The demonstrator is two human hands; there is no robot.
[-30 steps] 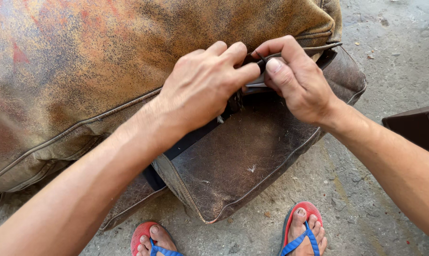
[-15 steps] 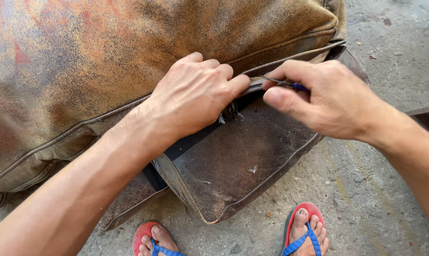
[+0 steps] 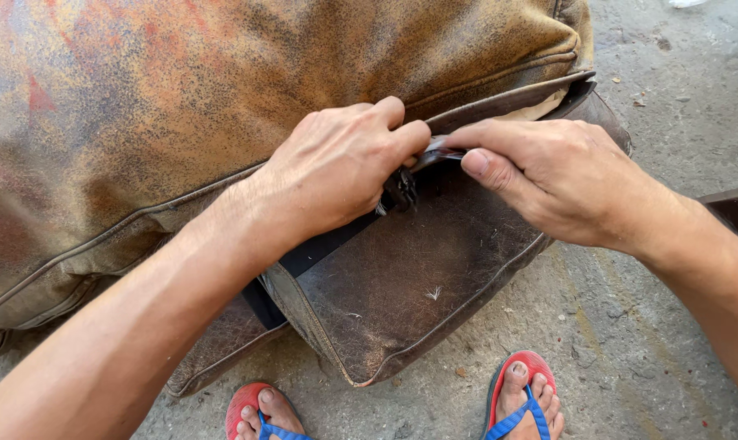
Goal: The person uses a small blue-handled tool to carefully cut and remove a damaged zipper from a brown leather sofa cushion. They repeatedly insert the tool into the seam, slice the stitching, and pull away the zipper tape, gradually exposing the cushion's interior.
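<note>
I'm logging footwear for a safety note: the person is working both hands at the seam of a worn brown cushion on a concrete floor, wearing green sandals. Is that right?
One detail is off. The sandals are red with blue straps, not green, as the head view shows. The rest stands: the left hand and right hand meet at the seam of the worn brown cushion on the concrete floor.

Left hand (image 3: 336,175): enters from lower left, forearm extended, palm down, fingers (image 3: 389,114) curled and pinched closed. Right hand (image 3: 560,179): enters from right, thumb and index finger pinched together, meeting the left fingertips. Both wrists straight, hands touching at the tips.
</note>
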